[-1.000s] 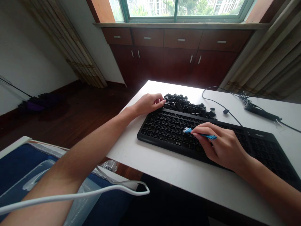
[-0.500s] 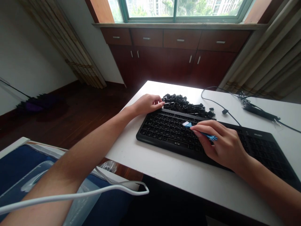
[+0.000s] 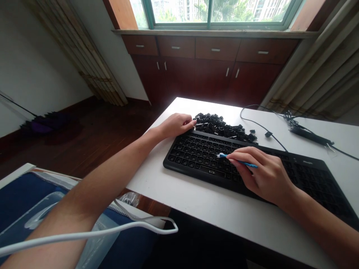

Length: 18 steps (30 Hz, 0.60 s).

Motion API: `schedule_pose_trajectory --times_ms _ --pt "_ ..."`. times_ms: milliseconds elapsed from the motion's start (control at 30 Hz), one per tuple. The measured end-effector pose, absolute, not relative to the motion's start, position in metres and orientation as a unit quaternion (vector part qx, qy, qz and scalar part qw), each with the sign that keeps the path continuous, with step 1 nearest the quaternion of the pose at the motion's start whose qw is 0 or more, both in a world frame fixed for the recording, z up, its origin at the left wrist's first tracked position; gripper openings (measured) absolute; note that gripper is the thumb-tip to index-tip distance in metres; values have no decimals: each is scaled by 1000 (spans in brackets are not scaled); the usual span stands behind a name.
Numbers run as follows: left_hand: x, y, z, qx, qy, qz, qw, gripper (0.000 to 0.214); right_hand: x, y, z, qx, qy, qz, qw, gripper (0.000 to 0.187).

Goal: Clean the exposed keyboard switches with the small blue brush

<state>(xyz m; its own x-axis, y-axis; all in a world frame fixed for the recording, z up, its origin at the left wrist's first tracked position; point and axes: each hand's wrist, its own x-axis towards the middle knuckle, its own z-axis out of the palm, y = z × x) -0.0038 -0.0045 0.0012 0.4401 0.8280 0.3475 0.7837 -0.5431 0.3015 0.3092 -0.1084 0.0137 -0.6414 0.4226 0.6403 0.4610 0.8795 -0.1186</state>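
A black keyboard (image 3: 179, 164) with its keycaps off lies at a slant on the white table. In my right hand (image 3: 265, 173) is a small blue brush (image 3: 246, 163), pinched between thumb and fingers. Its white bristles (image 3: 220, 155) are over the open key sockets left of the hand and seem to touch them. My left hand (image 3: 179, 124) rests by the keyboard's far left corner, fingers curled and thumb stretched toward the index finger; what they hold, if anything, is hidden. Just right of it, a heap of loose black keycaps (image 3: 221, 127) lies along the keyboard's back edge.
Behind the keyboard runs a black cable (image 3: 254, 116), with a coiled bundle and a dark bar-shaped object (image 3: 310, 135) at the right. A white cable (image 3: 134, 225) crosses in front of my left forearm, above a blue zipped bag (image 3: 17, 198). Wooden cabinets (image 3: 190, 74) stand beyond the table (image 3: 179, 192).
The brush has turned from flat to edge-on in my right hand, and its bristles have moved slightly down and left over the sockets. My left hand stays at the keyboard's corner.
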Motion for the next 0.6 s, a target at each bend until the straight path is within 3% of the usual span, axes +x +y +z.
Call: schedule_pose_trajectory --times_ms 333,600 --pt "5 -11 2 803 480 353 0 37 310 -109 16 -226 -908 -2 353 27" --pt "20 -29 16 900 352 255 16 34 310 -109 17 -243 -900 -4 361 24"
